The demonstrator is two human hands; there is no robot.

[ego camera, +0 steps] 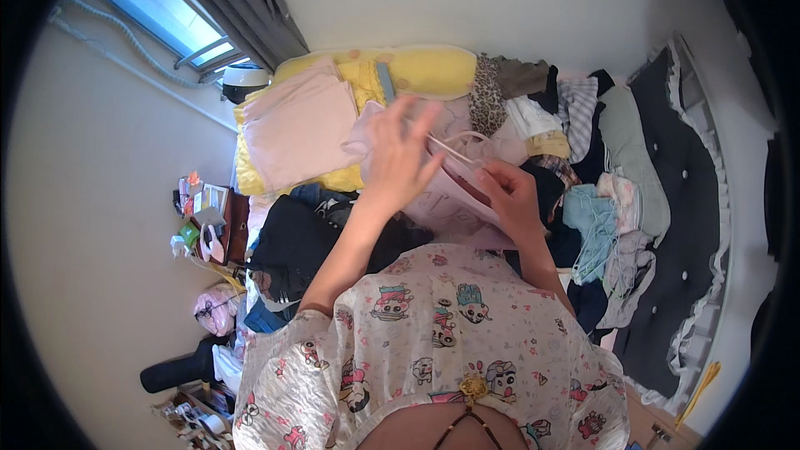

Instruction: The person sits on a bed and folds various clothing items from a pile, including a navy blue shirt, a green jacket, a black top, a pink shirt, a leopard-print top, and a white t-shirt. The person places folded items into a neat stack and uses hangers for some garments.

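A pale pink garment (450, 200) with a printed design hangs in front of me, on a light-coloured clothes hanger (453, 149). My right hand (509, 190) pinches the hanger and the garment's edge at one side. Blurred by motion, my left hand (400, 156) lies over the garment's other side with its fingers spread; whether it grips any cloth cannot be told. Beyond it, a flat folded pink cloth (300, 128) rests on a yellow cover (250, 169). Part of the garment is hidden by my left hand and forearm.
Dark clothes (294, 237) lie at the left. Mixed clothes, including a leopard-print piece (486, 97), a plaid shirt (578, 112) and a teal garment with cords (587, 219), lie at the right beside a tufted dark headboard (678, 200). A small cluttered cabinet (236, 228) stands left.
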